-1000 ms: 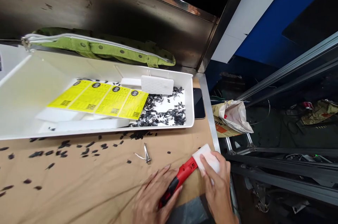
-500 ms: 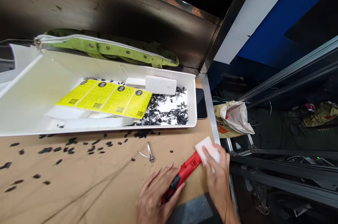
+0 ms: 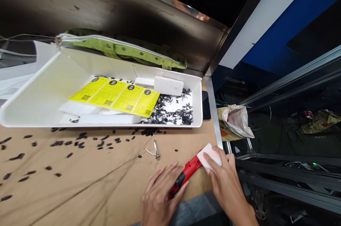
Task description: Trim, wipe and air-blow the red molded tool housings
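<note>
Surface: brown paper [image 3: 80, 190] littered with black scraps [image 3: 80, 144].
Tray: white tray [image 3: 39, 94], yellow labels [image 3: 117, 96].
Left hand [image 3: 160, 197]: closed around red knife [image 3: 186, 176].
Right hand [image 3: 226, 180]: gripping white block [image 3: 210, 155] at table's right edge.
Backdrop: steel wall [image 3: 133, 16].

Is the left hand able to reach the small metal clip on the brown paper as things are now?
Probably yes. The left hand rests on the red tool, and the metal clip lies just beyond its fingertips on the open brown paper, with nothing between them.
</note>
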